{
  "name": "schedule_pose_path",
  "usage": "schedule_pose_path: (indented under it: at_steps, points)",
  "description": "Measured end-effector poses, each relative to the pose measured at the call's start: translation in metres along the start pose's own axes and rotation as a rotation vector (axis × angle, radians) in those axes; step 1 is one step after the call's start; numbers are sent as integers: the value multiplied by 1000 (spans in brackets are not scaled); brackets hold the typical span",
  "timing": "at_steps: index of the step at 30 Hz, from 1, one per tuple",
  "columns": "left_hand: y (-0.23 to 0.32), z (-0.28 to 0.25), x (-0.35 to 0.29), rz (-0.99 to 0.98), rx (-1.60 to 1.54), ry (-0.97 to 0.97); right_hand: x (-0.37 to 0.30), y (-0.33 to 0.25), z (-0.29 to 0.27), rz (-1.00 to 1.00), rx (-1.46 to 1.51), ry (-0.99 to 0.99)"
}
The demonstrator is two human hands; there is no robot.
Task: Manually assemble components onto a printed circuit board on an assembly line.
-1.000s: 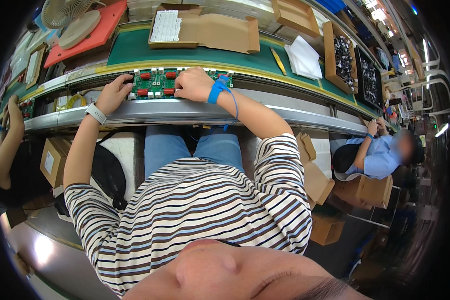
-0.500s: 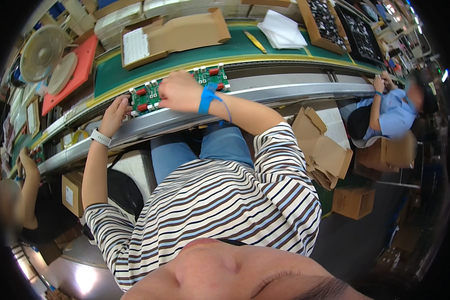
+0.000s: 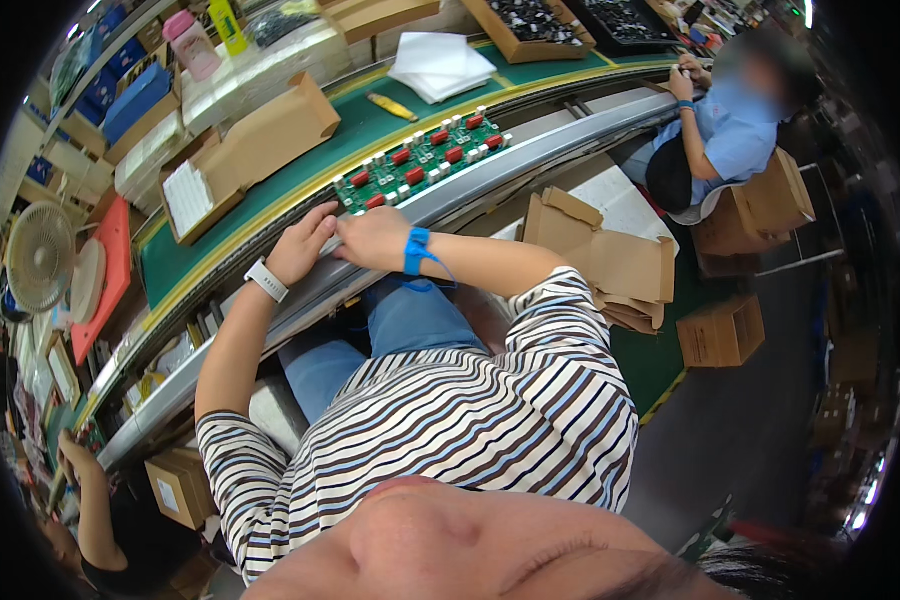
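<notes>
A long green circuit board (image 3: 422, 158) with red and white components lies on the green conveyor belt (image 3: 170, 262), just past the metal rail (image 3: 560, 125). My left hand (image 3: 300, 243), a white watch on its wrist, rests on the rail with its fingers spread, the tips close to the board's left end. Beside it, my right hand (image 3: 371, 238) is curled on the rail just below the board's near edge, a blue strap on that wrist. Whether it holds something small is hidden. Neither hand grips the board.
On the belt are an open cardboard box (image 3: 255, 150), a stack of white sheets (image 3: 440, 65) and a yellow tool (image 3: 390, 105). A person in blue (image 3: 735, 130) works at the right, another (image 3: 90, 495) at lower left. Cartons (image 3: 720, 330) stand on the floor, and a fan (image 3: 38, 255) is at the left.
The board has slid to the right along the belt, out from under my hands. Both hands have come back to the rail, near the board's left end.
</notes>
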State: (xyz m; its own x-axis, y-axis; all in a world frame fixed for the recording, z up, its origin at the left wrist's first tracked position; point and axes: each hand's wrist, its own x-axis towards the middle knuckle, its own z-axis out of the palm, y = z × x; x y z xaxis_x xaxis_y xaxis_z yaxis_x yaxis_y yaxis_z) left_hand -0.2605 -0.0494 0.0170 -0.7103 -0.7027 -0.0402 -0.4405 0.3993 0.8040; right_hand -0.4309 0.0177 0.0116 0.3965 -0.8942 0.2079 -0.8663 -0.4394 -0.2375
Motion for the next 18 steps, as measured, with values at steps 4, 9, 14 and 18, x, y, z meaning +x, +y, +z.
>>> schedule_pose_path:
  at_steps: [4, 9, 14, 18]
  points:
    - [-4, -4, 13, 94, 127, 112, -26, 56, -27, 231, -38, -33]
    - [-18, -26, 19, 153, 289, 437, -56, 141, -51, 549, -157, 68]
    - [-41, -57, 16, 218, 302, 661, -82, 224, -72, 784, -261, 211]
    - [-79, -78, 11, 158, 230, 765, -82, 259, -78, 862, -313, 256]
